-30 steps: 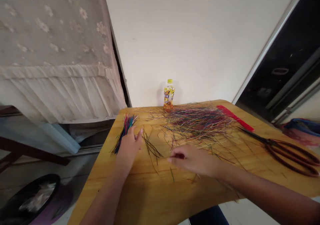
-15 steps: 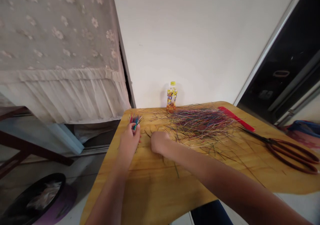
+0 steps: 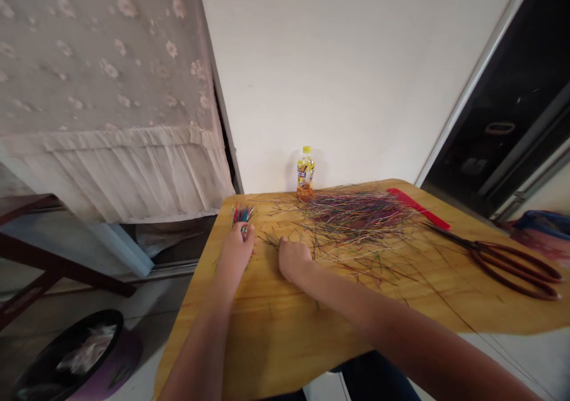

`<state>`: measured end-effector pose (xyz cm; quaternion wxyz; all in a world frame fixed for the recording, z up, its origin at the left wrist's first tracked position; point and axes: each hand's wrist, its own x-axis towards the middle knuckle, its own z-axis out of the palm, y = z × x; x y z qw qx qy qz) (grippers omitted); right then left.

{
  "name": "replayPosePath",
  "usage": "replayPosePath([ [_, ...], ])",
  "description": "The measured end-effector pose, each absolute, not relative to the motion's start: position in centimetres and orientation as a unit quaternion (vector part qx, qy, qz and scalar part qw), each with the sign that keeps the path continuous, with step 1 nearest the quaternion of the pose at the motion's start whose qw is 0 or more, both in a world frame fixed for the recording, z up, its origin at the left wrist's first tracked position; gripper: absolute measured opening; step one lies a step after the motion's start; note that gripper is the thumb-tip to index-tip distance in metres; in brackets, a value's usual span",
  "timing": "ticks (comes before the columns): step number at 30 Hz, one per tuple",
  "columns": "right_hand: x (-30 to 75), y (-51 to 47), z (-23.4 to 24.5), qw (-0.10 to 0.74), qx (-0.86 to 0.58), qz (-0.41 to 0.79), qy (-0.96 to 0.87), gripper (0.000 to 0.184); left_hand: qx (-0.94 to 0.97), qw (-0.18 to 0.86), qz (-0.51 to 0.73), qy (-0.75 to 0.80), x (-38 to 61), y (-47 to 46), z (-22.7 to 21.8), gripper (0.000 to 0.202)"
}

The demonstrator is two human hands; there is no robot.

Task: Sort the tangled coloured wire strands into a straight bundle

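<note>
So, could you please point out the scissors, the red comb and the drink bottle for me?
scissors (image 3: 475, 248), head view, on the pivot where blades meet handles.
red comb (image 3: 418, 208), head view, middle of its length.
drink bottle (image 3: 304, 176), head view, on its label.

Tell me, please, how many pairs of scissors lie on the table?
1. The scissors lie on the table near its right edge, beside the red comb; the scattered sticks might hide others.
</note>
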<state>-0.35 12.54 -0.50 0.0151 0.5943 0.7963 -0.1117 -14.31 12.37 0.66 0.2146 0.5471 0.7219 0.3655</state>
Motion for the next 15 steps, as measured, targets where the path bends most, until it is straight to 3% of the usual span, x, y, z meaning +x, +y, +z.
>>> replayPosePath([
  [4,0.14,12.05,-0.18,-0.022,0.575,-0.107,0.811,0.038,0.549,0.212,0.366,0.721,-14.29,12.39,0.65,0.03],
  [8,0.55,12.05,-0.18,-0.006,0.547,-0.095,0.832,0.03,0.549,0.217,0.362,0.721,-14.11,12.21,1.05,0.029],
  [15,0.44,12.52,-0.54,-0.009,0.53,-0.097,0.842,0.033,0.551,0.213,0.348,0.728,-14.31,12.43,0.54,0.028],
])
